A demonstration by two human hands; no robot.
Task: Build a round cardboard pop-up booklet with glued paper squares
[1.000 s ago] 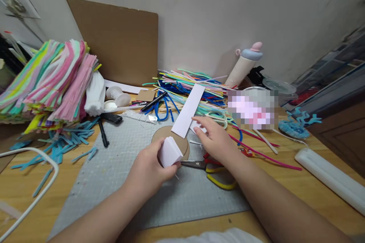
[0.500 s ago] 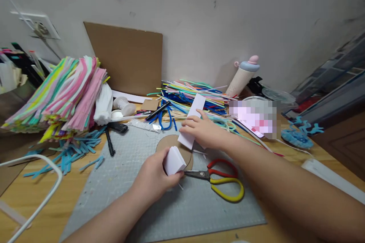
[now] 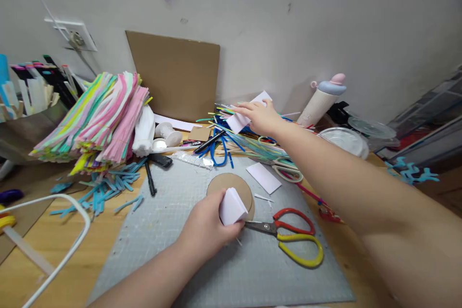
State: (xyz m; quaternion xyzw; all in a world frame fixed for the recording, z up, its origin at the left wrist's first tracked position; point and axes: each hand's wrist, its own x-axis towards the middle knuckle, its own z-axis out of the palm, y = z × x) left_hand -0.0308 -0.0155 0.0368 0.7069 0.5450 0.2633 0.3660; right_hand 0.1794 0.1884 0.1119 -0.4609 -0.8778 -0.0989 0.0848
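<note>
My left hand [image 3: 206, 227] is closed around a folded wad of white paper [image 3: 231, 207], held just above the grey cutting mat [image 3: 173, 231] beside a brown cardboard disc [image 3: 225, 186]. My right hand [image 3: 260, 116] reaches far back over the pile of coloured pipe cleaners [image 3: 249, 142], its fingers gripping a long white paper strip [image 3: 241, 118] near the wall. A smaller white paper piece [image 3: 263, 177] lies on the mat. Red and yellow scissors [image 3: 288, 237] lie just right of my left hand.
A big stack of pastel pipe cleaners [image 3: 97, 118] fills the left, with cut blue bits [image 3: 104, 187] in front. Cardboard sheet [image 3: 176, 77] leans on the wall. A bottle [image 3: 323, 97], black markers [image 3: 149, 178], white scissors [image 3: 287, 171] and a white tube [image 3: 50, 250] are around.
My right hand picked up the long white strip from the mat and carried it back toward the wall over the pipe cleaners. The left hand stayed put with its folded paper.
</note>
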